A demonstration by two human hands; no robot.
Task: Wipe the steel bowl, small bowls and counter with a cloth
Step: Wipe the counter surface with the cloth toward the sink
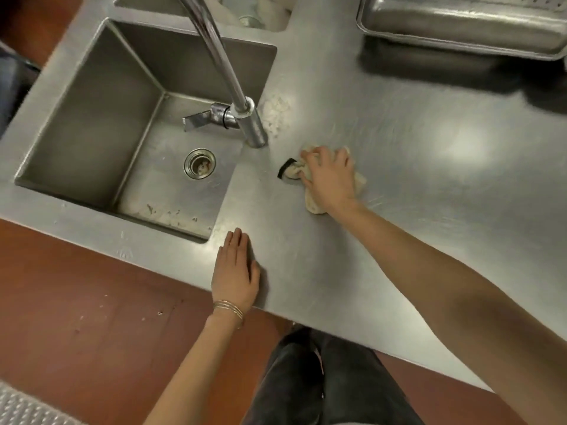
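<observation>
A crumpled beige cloth (313, 206) with a black edge lies on the steel counter (429, 167), just right of the tap's base. My right hand (329, 176) grips the cloth from above, fingers curled into it, pressing it onto the counter. My left hand (234, 269) rests flat on the counter's front edge, fingers straight, near the sink's front right corner. A patch of white residue (276, 113) sits on the counter behind the tap. No bowls are in view.
A deep steel sink (92, 118) with a drain (199, 163) and food scraps fills the left. The tall curved tap (233, 84) arches over it. A steel tray (460, 26) stands at the back right. Red floor lies below the counter's front edge.
</observation>
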